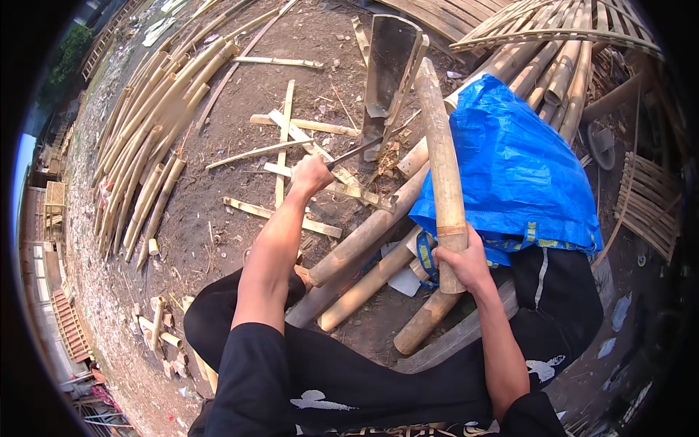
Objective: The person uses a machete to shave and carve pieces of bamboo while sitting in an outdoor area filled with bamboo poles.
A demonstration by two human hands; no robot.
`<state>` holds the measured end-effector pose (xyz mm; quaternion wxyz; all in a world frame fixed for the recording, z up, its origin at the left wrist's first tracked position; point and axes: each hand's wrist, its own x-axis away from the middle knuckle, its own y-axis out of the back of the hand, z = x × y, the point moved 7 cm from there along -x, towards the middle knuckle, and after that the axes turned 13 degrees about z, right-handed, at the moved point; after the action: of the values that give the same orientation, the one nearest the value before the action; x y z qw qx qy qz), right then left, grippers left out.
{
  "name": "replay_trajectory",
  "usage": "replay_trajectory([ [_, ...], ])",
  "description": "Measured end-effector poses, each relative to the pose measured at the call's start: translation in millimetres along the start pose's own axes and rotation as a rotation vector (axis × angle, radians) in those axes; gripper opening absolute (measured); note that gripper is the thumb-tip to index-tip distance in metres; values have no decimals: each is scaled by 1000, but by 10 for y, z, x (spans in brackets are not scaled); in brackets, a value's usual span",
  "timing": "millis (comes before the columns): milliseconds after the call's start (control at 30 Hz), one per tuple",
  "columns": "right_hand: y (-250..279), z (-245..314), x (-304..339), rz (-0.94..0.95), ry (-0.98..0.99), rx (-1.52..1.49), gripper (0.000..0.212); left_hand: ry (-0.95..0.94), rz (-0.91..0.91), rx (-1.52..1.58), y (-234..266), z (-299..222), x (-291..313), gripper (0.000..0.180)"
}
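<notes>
My left hand (312,175) is closed round the handle of a long-bladed knife (360,151), its blade pointing away and to the right. Near the blade, a split bamboo half (389,69) shows its hollow inner side; I cannot tell whether the two touch. In my right hand (466,262) is a bamboo piece (440,153), gripped near its lower end and slanting up and away. Its far end comes close to the split half. A blue plastic sheet (517,167) covers my right thigh, just beside the held bamboo. Round bamboo poles (371,244) lie below, between my legs.
Several bamboo strips (287,146) lie crossed on the dirt ahead. A large pile of bamboo sticks (149,146) spreads at the left. More poles (564,69) and a slatted bamboo frame (561,34) stand at the far right. Another slatted panel (644,204) lies at the right.
</notes>
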<state>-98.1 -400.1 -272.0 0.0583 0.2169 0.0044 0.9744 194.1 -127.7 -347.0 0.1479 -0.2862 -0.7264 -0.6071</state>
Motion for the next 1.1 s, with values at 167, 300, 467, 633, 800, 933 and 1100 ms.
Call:
replay_trajectory([
  [167, -112, 465, -312, 34, -44, -28, 47, 17, 42, 3, -275, 301, -130, 27],
  [300, -52, 1244, -365, -163, 193, 84, 39, 63, 51, 70, -391, 433, -89, 28],
  [467, 26, 915, -391, -444, 384, 325, 34, 98, 95, 72, -554, 536, -153, 30],
  [633, -184, -453, -47, -8, -459, 532, 36, 50, 113, -18, -493, 459, -309, 27],
  [800, -318, 481, 124, -3, -241, 261, 23, 78, 134, 127, -556, 435, -417, 30],
  [933, -228, 1226, 85, -226, 128, 340, 19, 139, 161, 239, -658, 488, -333, 35],
  [1100, -215, 196, -280, -415, 250, 444, 24, 32, 253, 43, -747, 178, -333, 29],
])
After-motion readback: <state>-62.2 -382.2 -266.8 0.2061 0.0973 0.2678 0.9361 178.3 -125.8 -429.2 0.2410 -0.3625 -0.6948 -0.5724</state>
